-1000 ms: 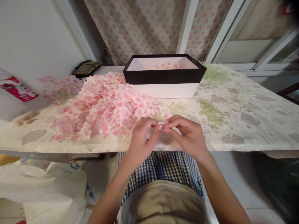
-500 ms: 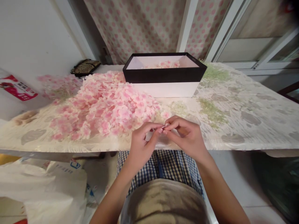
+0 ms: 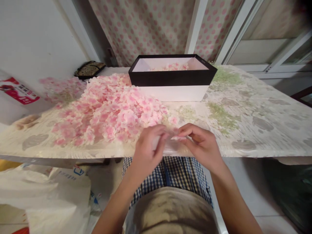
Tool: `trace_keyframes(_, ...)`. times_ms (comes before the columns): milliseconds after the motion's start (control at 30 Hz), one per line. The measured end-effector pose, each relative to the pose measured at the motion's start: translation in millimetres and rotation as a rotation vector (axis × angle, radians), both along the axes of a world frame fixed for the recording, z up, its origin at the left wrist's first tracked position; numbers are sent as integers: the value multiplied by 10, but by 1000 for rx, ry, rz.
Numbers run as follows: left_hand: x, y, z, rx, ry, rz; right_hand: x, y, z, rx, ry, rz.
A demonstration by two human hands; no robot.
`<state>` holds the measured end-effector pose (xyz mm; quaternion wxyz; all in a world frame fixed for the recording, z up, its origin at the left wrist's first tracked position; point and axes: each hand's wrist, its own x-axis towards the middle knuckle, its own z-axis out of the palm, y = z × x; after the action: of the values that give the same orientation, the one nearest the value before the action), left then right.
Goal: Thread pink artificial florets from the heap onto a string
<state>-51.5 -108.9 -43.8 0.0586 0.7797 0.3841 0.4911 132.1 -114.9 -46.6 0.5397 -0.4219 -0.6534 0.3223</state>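
My left hand and my right hand meet at the near table edge, fingertips pinched together on a small pale pink petal piece. The left hand is slightly smeared by motion. A big heap of pink artificial blossoms lies just to the left of my hands. Behind them stands a black-rimmed white box with a few pink blossoms inside.
The table carries a pale leaf-patterned cloth with green bits scattered at the right. A dark patterned pouch lies at the back left. White plastic bags sit on the floor at the left. A dotted curtain hangs behind.
The left hand has shifted slightly and turned blurry, and its fingers have slid along the petal piece. The right hand has kept its pinch in nearly the same place.
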Motion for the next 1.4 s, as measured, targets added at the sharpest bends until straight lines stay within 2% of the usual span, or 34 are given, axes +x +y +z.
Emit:
trace_keyframes(100, -100, 150, 27, -92, 131, 320, 115, 93, -106, 43, 71, -242)
trace_keyframes(167, -144, 237, 30, -157, 279, 427, 170, 143, -157, 19, 127, -341)
trace_keyframes(267, -156, 294, 14, -183, 360, 447, 199, 160, -187, 1, 168, -352)
trace_keyframes(400, -145, 284, -1, -128, 243, 414, 193, 132, -197, 18, 142, -330)
trace_keyframes(467, -155, 272, 4, -149, 146, 381, 192, 125, -205, 10, 124, -322)
trace_keyframes(533, -171, 251, 20, -215, 15, 296, 192, 124, -208, 2, 112, -317)
trace_keyframes(667, -183, 163, 77, -304, -196, -3, 200, 100, -171, 25, 163, -252)
trace_keyframes(767, -169, 83, 101, -343, -253, -154, 224, 49, -103, 20, 231, -23)
trace_keyframes(900, -137, 5, 75, -274, -248, -186, 221, -40, 16, -63, 208, 352)
trace_keyframes(967, -120, -28, 57, -227, -217, -219, 176, -85, 70, -102, 145, 439)
trace_keyframes(1067, -104, -73, 43, -208, -187, -306, 72, -146, 114, -76, 74, 337)
trace_keyframes(1200, -100, -124, 31, -273, -216, -351, -40, -205, 93, 56, 39, 179)
trace_keyframes(1400, -53, -158, 24, -388, -291, -413, -90, -226, 41, 141, 127, 195)
